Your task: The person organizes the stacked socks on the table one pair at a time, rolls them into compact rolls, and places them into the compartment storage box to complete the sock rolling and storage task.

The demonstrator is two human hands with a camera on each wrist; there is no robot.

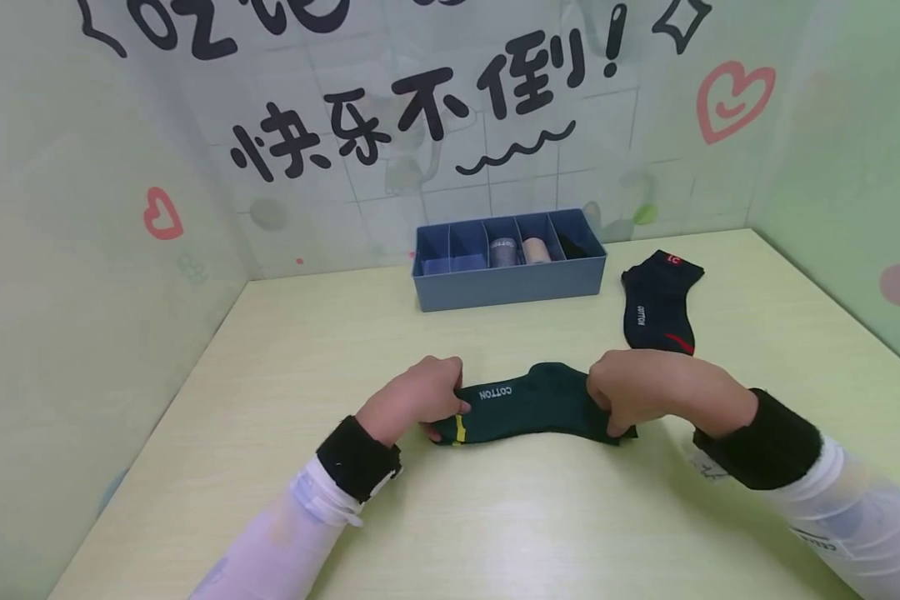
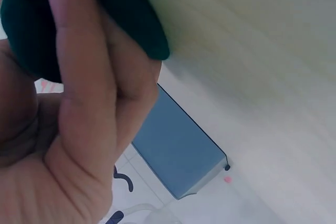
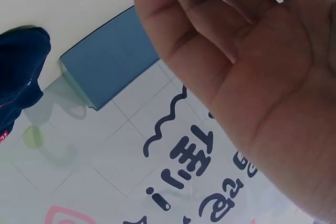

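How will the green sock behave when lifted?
The green sock is probably floppy: its outline waves softly between the left hand and right hand. Likely light: it looks like thin fabric marked COTTON. Unlikely to roll, given its flat shape.

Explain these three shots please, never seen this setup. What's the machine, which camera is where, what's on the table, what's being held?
There is no machine arm here, just a person's two bare hands. The widest picture comes from a camera on the head, looking forward and down. The other two come from cameras worn on each wrist, so they look tilted and close up.

On the table lies a green sock. The left hand grips the end with the yellow stripe; the right hand holds the other end. Beyond the right hand lies a navy sock. Toward the back stands a blue divided box holding a grey roll, a beige roll and something black, too unclear to identify.
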